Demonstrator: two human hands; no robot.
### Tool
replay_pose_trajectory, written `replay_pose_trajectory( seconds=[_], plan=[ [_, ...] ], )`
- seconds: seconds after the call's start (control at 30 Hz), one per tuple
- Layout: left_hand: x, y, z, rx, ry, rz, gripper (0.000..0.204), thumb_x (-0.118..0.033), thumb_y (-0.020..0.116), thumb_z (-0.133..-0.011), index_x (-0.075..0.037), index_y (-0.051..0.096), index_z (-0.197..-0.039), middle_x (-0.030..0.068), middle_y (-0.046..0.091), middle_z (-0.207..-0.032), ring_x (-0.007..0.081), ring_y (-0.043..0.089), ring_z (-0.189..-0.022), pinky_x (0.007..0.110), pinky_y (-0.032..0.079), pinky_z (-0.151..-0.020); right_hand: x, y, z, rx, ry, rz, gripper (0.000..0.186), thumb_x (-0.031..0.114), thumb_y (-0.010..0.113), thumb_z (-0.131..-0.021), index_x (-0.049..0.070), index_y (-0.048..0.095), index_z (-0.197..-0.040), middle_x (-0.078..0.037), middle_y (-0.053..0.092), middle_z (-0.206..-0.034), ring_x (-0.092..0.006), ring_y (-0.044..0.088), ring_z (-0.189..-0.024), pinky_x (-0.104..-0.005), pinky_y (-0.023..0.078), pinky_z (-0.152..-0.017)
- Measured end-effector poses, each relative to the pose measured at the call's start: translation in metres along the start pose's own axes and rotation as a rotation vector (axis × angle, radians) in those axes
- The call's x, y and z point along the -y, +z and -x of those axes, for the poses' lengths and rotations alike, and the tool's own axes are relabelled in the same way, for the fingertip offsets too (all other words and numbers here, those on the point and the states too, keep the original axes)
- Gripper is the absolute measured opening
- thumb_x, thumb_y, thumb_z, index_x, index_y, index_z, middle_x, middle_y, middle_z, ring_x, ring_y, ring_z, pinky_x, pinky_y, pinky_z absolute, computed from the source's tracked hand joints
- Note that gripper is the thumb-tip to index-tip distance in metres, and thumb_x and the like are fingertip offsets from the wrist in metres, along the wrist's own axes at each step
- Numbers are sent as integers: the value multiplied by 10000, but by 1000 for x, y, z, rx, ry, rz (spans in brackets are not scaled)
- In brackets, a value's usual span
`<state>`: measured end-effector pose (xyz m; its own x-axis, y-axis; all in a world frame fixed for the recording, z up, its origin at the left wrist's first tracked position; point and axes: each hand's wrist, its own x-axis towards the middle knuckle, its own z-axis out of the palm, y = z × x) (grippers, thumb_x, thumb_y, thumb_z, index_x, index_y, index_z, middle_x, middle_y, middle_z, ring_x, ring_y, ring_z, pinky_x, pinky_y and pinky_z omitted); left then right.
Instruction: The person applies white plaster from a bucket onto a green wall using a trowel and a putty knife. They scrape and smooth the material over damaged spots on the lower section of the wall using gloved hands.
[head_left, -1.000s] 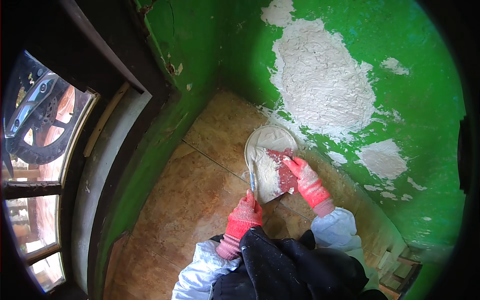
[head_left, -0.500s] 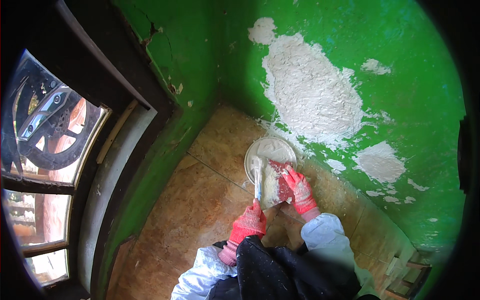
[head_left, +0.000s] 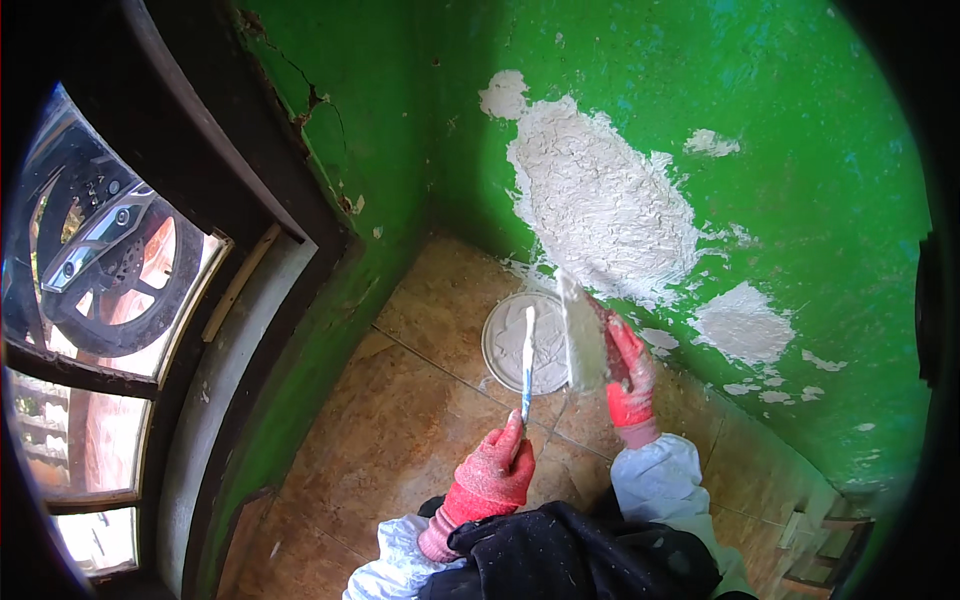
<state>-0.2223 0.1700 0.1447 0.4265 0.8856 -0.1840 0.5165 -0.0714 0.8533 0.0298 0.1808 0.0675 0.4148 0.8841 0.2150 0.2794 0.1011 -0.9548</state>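
Observation:
My left hand (head_left: 492, 470), in a red rubber-coated glove caked with white, is closed round the blue handle of a putty knife (head_left: 528, 350). Its narrow blade, coated white, points away from me over the bucket. My right hand (head_left: 630, 372), gloved alike, grips a flat board (head_left: 583, 335) at its right side. The board is tipped steeply, its left face smeared with white filler. Below the two tools a round bucket (head_left: 487, 345) of whitish filler rests on the floor. A gap separates the knife from the board. My right fingers are partly hidden behind the board.
A green wall (head_left: 800, 200) bears a large rough white patch (head_left: 605, 200) and a smaller patch (head_left: 745, 325). Brown floor tiles (head_left: 380, 430) lie below. At left is a dark-framed glazed door or window (head_left: 80, 380), with a vehicle wheel (head_left: 120, 265) beyond. A small wooden frame (head_left: 820, 550) stands lower right.
The board has lifted off the bucket, shifted right and tipped from nearly flat to steep. The putty knife has come away from the board. More of the bucket's filler now shows.

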Motion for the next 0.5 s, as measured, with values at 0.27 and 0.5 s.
replay_pose_trajectory(
  seconds=[0.27,0.5],
  plan=[
    [44,41,-15,33,-172,9,380,-247,546,-835,-110,548,-1189,182,616,-890,359,602,-866,408,474,-731,70,5,-71,-17,-221,196,376,270,520,-905,14,565,-1177,-92,635,-1046,-191,591,-983,-297,454,-833],
    [71,61,-31,96,-210,-15,309,-261,510,-843,-80,567,-1087,195,612,-858,377,599,-833,429,470,-695,94,11,-102,-82,147,430,169,176,562,-869,51,634,-958,-55,664,-813,-148,640,-743,-261,493,-670]
  ],
)
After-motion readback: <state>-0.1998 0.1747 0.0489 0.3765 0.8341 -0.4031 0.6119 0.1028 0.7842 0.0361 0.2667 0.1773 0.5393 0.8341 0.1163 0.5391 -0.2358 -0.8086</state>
